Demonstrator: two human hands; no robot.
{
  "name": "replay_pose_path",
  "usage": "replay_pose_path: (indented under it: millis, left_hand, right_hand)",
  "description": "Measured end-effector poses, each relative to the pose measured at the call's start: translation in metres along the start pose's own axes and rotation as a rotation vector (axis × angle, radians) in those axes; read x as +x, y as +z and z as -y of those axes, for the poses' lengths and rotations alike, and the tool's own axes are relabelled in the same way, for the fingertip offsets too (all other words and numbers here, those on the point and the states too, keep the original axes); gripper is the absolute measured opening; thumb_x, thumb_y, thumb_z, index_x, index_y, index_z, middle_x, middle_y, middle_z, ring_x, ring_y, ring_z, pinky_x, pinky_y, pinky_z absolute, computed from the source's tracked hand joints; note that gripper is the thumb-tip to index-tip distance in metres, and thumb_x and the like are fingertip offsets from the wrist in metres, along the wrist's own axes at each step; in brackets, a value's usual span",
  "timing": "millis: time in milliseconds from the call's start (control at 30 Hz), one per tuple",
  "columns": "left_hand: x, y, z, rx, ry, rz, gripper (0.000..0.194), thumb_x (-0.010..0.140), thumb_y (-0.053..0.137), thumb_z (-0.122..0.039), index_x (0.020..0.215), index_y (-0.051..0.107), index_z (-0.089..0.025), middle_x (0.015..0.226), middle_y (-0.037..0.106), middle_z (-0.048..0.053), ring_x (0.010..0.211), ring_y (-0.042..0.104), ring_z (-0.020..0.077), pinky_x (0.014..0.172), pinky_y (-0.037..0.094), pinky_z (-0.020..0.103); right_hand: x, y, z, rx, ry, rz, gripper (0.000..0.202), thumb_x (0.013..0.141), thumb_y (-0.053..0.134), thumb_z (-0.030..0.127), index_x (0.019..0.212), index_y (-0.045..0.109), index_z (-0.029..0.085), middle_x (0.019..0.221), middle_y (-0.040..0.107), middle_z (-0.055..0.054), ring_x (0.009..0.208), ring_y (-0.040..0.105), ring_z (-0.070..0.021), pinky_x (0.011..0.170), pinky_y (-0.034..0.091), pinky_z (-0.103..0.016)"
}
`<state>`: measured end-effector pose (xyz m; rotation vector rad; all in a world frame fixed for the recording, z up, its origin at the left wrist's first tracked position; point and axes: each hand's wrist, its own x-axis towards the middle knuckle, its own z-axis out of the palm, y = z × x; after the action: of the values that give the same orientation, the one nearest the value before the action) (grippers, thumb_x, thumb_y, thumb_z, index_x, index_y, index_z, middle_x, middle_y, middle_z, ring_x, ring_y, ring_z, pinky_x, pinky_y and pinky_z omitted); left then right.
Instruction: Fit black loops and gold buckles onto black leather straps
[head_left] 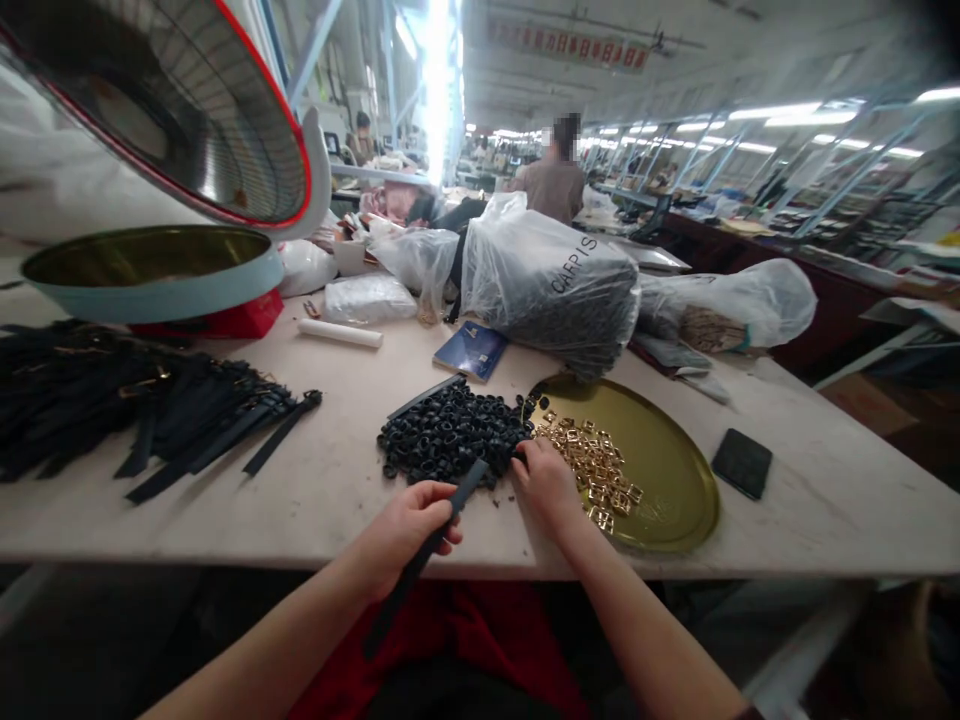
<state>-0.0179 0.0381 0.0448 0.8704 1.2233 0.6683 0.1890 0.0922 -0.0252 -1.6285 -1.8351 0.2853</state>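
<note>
A dark strap (420, 565) is pinched in my left hand (417, 528), slanting from the lap up over the table's front edge. My right hand (546, 482) is at the right side of a pile of small black loops (450, 430), its fingertips pressed together at the loops; what they hold, if anything, is too small to tell. Right beside that hand, gold buckles (596, 465) lie on a round gold tray (671, 475). On the left of the table are many dark straps (202, 420), some with gold buckles on them.
A blue booklet (471, 350) and a white roll (340, 333) lie behind the loops. Plastic bags (551, 280) stand farther back. A black phone (742, 463) is at the right. A red-rimmed fan (195, 110) and a round pan (150, 290) occupy the left. A person (553, 185) is in the background.
</note>
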Motion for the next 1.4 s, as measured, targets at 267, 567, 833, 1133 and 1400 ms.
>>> replay_pose_path:
  millis: [267,567,833,1133,1400]
  left_hand:
    - [-0.033,0.017,0.034,-0.190,-0.158,0.057,0.024,0.071,0.055,-0.022,0.094,0.053,-0.013,0.058,0.061,0.000,0.049,0.054,0.0068,0.046,0.041,0.014]
    - [-0.035,0.018,0.058,0.106,-0.008,0.035,0.028,0.072,0.055,-0.043,0.066,0.044,-0.018,0.038,0.046,-0.008,0.032,0.040,0.0056,0.035,0.028,0.015]
    - [-0.034,0.020,0.066,-0.225,-0.311,0.186,0.019,0.071,0.056,-0.027,0.084,0.057,-0.013,0.063,0.063,0.000,0.039,0.047,0.0037,0.037,0.032,0.014]
    - [-0.025,0.015,0.070,-0.402,-0.490,0.261,0.026,0.074,0.052,-0.028,0.093,0.063,-0.013,0.074,0.065,0.004,0.048,0.048,0.0058,0.041,0.034,0.015]
    - [-0.018,0.010,0.071,0.041,-0.044,0.041,0.028,0.075,0.052,-0.041,0.064,0.053,-0.015,0.048,0.043,-0.007,0.043,0.036,0.0062,0.041,0.026,0.018]
  right_hand:
    - [-0.054,-0.020,0.037,0.703,0.284,0.210,0.033,0.079,0.051,0.036,0.104,0.056,0.016,0.073,0.057,-0.001,0.062,0.052,-0.0124,0.057,0.043,-0.025]
    - [-0.095,-0.020,0.061,1.329,0.769,0.332,0.030,0.062,0.073,0.033,0.085,0.064,0.016,0.073,0.063,0.000,0.057,0.054,-0.0073,0.060,0.046,-0.022]
    - [-0.099,-0.012,0.050,1.332,0.866,0.419,0.029,0.063,0.072,0.031,0.084,0.061,0.016,0.067,0.063,0.001,0.059,0.058,-0.0092,0.058,0.046,-0.022]
    - [-0.101,-0.004,0.041,1.259,0.897,0.452,0.031,0.064,0.071,0.034,0.087,0.060,0.016,0.067,0.063,0.001,0.057,0.058,-0.0097,0.059,0.047,-0.023]
    - [-0.103,-0.009,0.054,1.317,0.949,0.434,0.028,0.063,0.072,0.030,0.086,0.062,0.017,0.077,0.066,-0.001,0.058,0.057,-0.0076,0.058,0.047,-0.021]
